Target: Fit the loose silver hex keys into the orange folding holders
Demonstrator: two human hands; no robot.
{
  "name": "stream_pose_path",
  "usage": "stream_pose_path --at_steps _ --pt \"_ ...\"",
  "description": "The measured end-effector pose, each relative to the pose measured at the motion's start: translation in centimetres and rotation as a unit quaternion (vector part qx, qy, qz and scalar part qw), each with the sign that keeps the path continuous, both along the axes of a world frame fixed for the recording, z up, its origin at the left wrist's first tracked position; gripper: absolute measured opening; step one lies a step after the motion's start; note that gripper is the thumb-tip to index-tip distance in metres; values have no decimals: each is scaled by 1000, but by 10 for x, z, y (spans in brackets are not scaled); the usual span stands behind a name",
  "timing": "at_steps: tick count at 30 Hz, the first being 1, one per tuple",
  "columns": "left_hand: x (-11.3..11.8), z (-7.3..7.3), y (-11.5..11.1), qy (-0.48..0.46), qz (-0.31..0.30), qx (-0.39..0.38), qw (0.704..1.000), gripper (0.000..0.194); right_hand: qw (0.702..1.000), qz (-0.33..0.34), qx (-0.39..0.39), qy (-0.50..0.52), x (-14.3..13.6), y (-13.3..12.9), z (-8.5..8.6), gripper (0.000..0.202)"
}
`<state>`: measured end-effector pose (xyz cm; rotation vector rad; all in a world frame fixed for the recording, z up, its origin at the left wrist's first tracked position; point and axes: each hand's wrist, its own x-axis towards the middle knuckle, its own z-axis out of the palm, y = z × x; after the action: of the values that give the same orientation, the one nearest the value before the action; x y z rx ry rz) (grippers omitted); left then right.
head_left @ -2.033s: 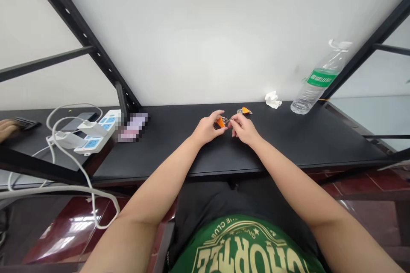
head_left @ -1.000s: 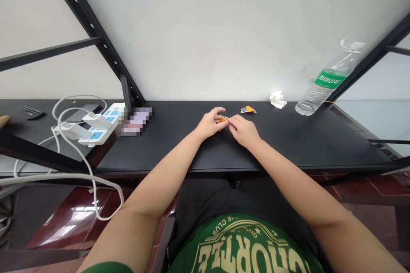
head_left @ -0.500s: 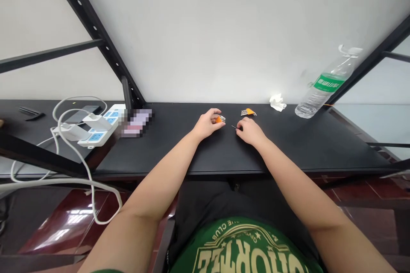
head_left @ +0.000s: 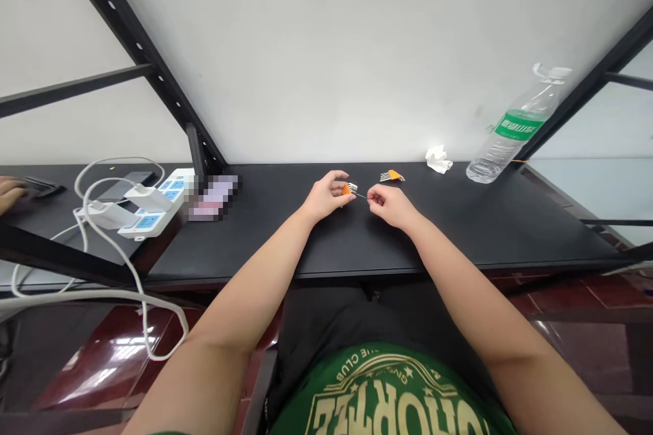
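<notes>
Evidently, the left hand (head_left: 323, 199) has the orange holder (head_left: 346, 190) pinched between thumb and fingers, so that it sits at about two o'clock from the palm's middle, with its short metal pieces (head_left: 353, 187) showing beyond the fingertips at one to two o'clock. The right hand (head_left: 390, 204) is closed on a thin rod (head_left: 362, 196), gripped near one end; the rest juts out at ten o'clock from those fingertips towards the holder. Whether its far end touches the holder is too small to tell. A second orange holder (head_left: 394, 175) lies on the black table (head_left: 275, 238), just beyond the right hand at twelve o'clock, and the crumpled tissue (head_left: 438, 159) lies at two o'clock.
</notes>
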<state>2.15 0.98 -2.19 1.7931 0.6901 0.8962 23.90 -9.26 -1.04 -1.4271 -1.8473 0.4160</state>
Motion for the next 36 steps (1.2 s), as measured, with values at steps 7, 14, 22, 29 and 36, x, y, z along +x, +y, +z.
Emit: stream_pose_path --at_steps 7,14,22,29,36 --pt "1 0 -2 23 1 72 997 59 992 33 102 -61 0 0 4 20" --pt "0 2 -4 45 2 100 994 58 989 27 94 -107 2 -2 2 25" --pt "0 3 -4 64 9 128 990 56 985 4 100 -140 -1 -4 2 27" --pt "-1 3 -4 82 3 150 985 56 984 4 110 -143 -2 -5 2 25" --pt "-2 2 -4 119 -2 187 975 58 979 12 106 -176 1 -5 1 27"
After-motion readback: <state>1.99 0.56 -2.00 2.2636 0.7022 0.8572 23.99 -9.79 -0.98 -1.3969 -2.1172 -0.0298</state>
